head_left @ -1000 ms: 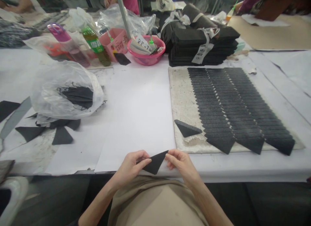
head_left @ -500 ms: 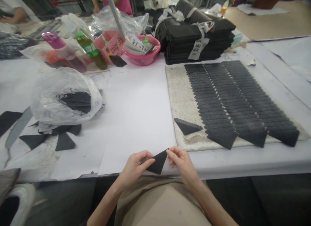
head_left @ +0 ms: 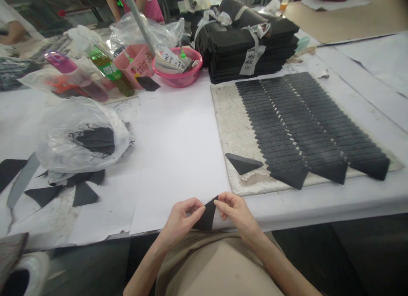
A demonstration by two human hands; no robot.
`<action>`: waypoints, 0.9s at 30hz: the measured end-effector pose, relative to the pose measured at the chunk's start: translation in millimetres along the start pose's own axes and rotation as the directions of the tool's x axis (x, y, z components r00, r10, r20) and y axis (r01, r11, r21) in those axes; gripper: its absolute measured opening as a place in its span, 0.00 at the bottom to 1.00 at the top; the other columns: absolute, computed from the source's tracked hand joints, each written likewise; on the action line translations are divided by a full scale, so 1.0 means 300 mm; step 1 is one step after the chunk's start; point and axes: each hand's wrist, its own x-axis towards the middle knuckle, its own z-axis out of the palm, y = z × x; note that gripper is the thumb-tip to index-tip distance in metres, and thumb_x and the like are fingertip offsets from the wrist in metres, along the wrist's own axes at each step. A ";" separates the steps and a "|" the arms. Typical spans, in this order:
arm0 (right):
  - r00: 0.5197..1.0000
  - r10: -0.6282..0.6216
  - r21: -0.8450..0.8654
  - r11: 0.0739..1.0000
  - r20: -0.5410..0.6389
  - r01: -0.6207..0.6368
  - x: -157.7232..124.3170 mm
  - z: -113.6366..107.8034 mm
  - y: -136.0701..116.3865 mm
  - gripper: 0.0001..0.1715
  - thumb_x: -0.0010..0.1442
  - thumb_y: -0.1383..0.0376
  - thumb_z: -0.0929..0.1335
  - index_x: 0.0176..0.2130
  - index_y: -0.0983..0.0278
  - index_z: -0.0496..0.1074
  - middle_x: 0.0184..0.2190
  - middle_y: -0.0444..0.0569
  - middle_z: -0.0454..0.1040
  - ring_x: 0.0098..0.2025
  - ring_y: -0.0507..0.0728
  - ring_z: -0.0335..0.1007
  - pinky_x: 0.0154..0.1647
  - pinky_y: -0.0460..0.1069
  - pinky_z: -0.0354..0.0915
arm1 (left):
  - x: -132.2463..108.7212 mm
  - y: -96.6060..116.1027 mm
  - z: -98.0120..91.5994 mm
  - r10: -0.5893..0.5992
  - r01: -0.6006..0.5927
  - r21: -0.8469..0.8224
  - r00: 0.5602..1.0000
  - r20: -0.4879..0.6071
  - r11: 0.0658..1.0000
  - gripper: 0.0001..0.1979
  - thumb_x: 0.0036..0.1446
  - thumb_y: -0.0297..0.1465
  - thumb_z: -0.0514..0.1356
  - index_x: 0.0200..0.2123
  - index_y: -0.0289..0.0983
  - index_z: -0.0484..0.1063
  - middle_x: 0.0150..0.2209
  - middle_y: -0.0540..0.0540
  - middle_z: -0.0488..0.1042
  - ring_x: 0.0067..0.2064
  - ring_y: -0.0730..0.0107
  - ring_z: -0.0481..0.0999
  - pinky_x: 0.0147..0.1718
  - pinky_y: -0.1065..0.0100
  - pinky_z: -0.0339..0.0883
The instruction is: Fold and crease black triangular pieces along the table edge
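Between my hands, at the table's front edge, is a small black cut piece (head_left: 206, 218), either fabric or leather. My left hand (head_left: 185, 215) pinches its left side between thumb and fingers. The thumb and forefinger of my right hand (head_left: 233, 209) pinch its upper right corner. Right of my hands lies a pale board (head_left: 228, 117) with rows of overlapping black pieces (head_left: 283, 130), their pointed ends toward me. A single black piece (head_left: 244, 163) with a grey speckled strip along its upper edge rests on the board's near left part.
To the left, a clear plastic bag (head_left: 60, 134) holds black pieces, with several loose black pieces (head_left: 85, 195) beside it. Behind stand a pink basin (head_left: 178, 78), a pink box (head_left: 140, 60), a green bottle (head_left: 111, 71) and stacked black bundles (head_left: 232, 54). A person in pink (head_left: 154, 9) is across the table.
The camera view has turned slightly. My hands have drawn a little closer together on the black piece, which now looks steeper and narrower between them. Both still pinch it.
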 end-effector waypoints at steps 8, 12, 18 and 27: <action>1.000 0.022 0.024 0.999 0.003 -0.023 -0.003 0.003 -0.003 0.20 0.51 0.51 0.73 0.30 0.65 0.68 0.18 0.38 0.64 0.20 0.47 0.57 0.23 0.43 0.57 | 0.007 0.006 -0.004 -0.006 0.006 -0.006 0.999 0.051 1.000 0.14 0.62 0.38 0.57 0.30 0.34 0.71 0.26 0.51 0.67 0.29 0.74 0.63 0.30 0.74 0.57; 1.000 0.005 0.041 0.999 -0.009 -0.004 -0.004 0.006 0.001 0.21 0.51 0.51 0.73 0.30 0.64 0.68 0.18 0.37 0.64 0.20 0.47 0.57 0.22 0.43 0.56 | 0.011 0.011 -0.003 0.005 -0.005 -0.002 0.997 0.074 1.000 0.14 0.62 0.39 0.57 0.30 0.34 0.70 0.26 0.52 0.66 0.29 0.74 0.62 0.30 0.74 0.57; 0.999 -0.003 0.035 0.999 -0.038 0.004 -0.002 0.008 0.008 0.20 0.51 0.51 0.73 0.30 0.64 0.67 0.18 0.37 0.63 0.21 0.47 0.57 0.22 0.43 0.57 | 0.017 0.011 0.005 -0.004 0.005 -0.003 0.999 0.049 1.000 0.12 0.62 0.38 0.58 0.34 0.34 0.73 0.29 0.50 0.72 0.31 0.72 0.67 0.32 0.73 0.61; 0.999 -0.034 -0.035 0.999 -0.039 0.033 -0.005 0.012 0.026 0.20 0.53 0.50 0.72 0.30 0.63 0.66 0.18 0.38 0.64 0.21 0.48 0.58 0.21 0.43 0.58 | 0.042 0.042 0.085 0.037 -0.046 -0.077 0.993 -0.116 0.996 0.12 0.62 0.38 0.58 0.38 0.36 0.76 0.37 0.46 0.78 0.39 0.65 0.75 0.42 0.69 0.67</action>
